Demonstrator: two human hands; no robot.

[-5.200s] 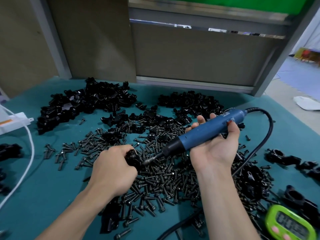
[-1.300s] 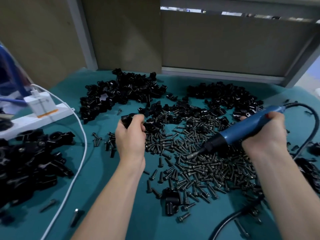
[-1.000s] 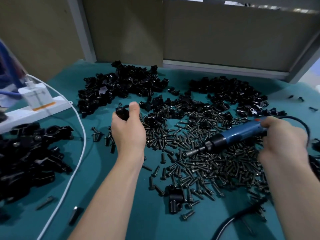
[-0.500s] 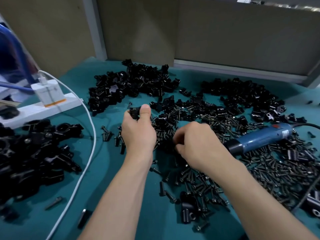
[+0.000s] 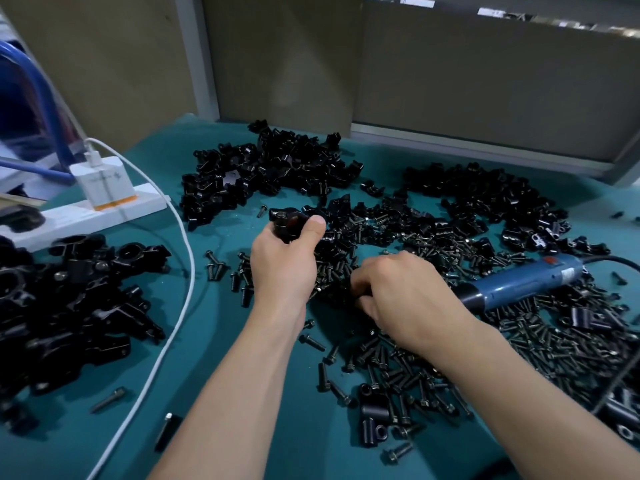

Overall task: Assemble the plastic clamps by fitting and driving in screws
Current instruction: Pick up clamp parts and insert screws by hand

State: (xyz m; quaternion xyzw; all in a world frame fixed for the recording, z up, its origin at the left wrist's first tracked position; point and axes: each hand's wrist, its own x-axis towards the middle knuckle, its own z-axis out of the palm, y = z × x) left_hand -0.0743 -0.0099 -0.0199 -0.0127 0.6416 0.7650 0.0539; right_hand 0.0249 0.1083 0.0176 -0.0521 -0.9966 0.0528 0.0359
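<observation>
From here I see the left hand [image 5: 284, 268] gripping one black clamp [image 5: 289, 221], fingers curled round it and thumb pressed on top, just in front of the rear heap of parts [image 5: 270, 174]. The right hand [image 5: 405, 299] is down in the spread of screws [image 5: 519, 344], knuckles up and fingers curled under. I cannot tell whether they pinch a screw. The blue driver [image 5: 519, 284] lies on the screws just right of that hand, touching nothing of it. A heap of clamps [image 5: 69, 306] sits far left on the teal mat [image 5: 214, 341], beside a white cable [image 5: 180, 289].
</observation>
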